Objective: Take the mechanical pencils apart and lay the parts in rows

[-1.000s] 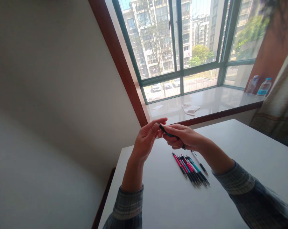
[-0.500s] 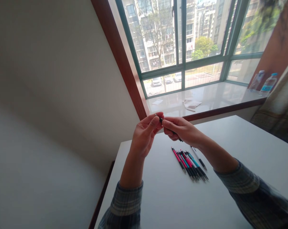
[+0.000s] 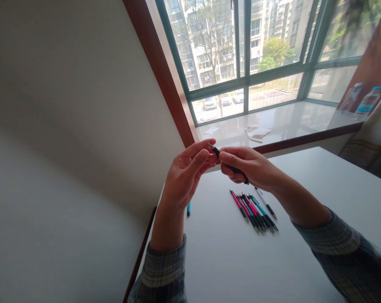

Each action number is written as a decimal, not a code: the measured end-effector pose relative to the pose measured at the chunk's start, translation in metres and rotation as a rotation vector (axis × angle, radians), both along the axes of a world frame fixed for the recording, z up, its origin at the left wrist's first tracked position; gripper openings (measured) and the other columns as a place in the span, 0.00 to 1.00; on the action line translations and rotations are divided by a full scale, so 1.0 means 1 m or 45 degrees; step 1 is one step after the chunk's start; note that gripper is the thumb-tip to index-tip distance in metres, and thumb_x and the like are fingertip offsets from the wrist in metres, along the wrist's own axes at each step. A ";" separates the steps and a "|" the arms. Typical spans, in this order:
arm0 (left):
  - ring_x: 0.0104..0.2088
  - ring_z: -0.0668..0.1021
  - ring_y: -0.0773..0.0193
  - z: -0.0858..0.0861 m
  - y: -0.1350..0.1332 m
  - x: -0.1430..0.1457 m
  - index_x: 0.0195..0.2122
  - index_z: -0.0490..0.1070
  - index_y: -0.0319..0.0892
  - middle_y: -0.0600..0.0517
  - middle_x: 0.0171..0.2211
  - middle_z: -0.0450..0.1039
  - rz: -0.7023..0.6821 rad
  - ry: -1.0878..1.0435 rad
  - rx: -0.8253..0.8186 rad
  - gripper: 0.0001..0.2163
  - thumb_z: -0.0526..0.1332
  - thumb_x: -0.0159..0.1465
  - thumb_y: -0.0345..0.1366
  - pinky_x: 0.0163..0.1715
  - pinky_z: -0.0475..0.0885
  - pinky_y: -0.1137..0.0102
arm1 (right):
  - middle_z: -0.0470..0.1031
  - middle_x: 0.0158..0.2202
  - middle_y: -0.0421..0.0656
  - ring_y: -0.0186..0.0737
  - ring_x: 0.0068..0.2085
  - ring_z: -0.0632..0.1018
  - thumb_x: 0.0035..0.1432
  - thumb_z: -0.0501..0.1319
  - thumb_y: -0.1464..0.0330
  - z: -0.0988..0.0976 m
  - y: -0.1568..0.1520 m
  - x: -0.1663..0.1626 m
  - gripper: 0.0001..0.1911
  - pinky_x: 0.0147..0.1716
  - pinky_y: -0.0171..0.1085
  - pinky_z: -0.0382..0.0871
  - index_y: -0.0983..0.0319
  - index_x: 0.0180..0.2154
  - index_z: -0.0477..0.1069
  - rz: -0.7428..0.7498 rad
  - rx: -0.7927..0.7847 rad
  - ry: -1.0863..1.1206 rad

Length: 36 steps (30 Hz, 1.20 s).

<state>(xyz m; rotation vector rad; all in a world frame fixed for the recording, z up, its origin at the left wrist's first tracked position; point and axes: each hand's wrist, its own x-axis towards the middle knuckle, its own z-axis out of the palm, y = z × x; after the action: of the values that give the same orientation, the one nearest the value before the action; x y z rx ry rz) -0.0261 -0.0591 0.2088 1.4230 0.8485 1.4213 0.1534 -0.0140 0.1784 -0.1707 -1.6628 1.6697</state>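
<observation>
My right hand (image 3: 245,166) is closed around a black pen (image 3: 217,151); its silver tip points up and left, and its other end shows below the fingers. Beside that tip is my left hand (image 3: 188,172), thumb and index finger apart, the tip between them; whether a finger touches it, I cannot tell. Below the right hand, a bunch of pink, teal and white pens (image 3: 253,214) with black grips lies on the white table (image 3: 222,261). A white pen (image 3: 266,203) lies just right of the bunch. Part of a teal pen (image 3: 189,209) shows beside my left wrist.
Behind the table runs a window sill (image 3: 291,120) with a crumpled white cloth (image 3: 257,133) on it. Two clear plastic bottles stand at its right end, one with a blue cap (image 3: 369,102). A wall (image 3: 83,147) rises on the left, and a curtain (image 3: 367,143) hangs at the right.
My left thumb and index finger have parted from the pen's tip, which now shows. The hands are slightly farther apart. A teal pen has come into view beside my left wrist as the view shifted.
</observation>
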 end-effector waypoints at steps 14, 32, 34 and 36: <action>0.28 0.74 0.69 0.005 -0.005 0.011 0.31 0.74 0.42 0.56 0.27 0.72 0.319 0.082 0.181 0.12 0.74 0.59 0.42 0.32 0.73 0.73 | 0.63 0.25 0.35 0.27 0.24 0.61 0.70 0.62 0.58 0.001 -0.001 0.001 0.15 0.19 0.31 0.52 0.64 0.44 0.76 -0.099 0.153 -0.061; 0.25 0.76 0.68 0.004 -0.003 0.015 0.28 0.76 0.42 0.56 0.23 0.74 0.487 0.171 0.266 0.16 0.76 0.54 0.49 0.29 0.73 0.72 | 0.65 0.25 0.37 0.29 0.25 0.65 0.69 0.62 0.54 0.002 -0.003 0.000 0.19 0.20 0.31 0.54 0.64 0.46 0.77 -0.277 0.286 -0.134; 0.23 0.74 0.69 0.002 -0.001 0.015 0.26 0.73 0.42 0.58 0.21 0.71 0.497 0.134 0.278 0.17 0.76 0.54 0.48 0.28 0.72 0.73 | 0.66 0.24 0.37 0.30 0.25 0.65 0.68 0.62 0.55 0.002 -0.003 0.000 0.18 0.21 0.31 0.55 0.64 0.44 0.77 -0.325 0.314 -0.152; 0.22 0.71 0.71 0.001 0.001 0.013 0.25 0.70 0.43 0.59 0.20 0.68 0.513 0.095 0.304 0.18 0.76 0.55 0.46 0.27 0.70 0.73 | 0.66 0.24 0.37 0.30 0.26 0.66 0.68 0.63 0.56 0.003 -0.004 -0.001 0.17 0.22 0.32 0.57 0.64 0.41 0.77 -0.371 0.340 -0.168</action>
<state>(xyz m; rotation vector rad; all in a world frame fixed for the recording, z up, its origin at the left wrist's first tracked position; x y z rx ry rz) -0.0132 -0.0583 0.2094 1.5491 1.0863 1.8306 0.1526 -0.0178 0.1812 -0.3788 -1.8415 1.2308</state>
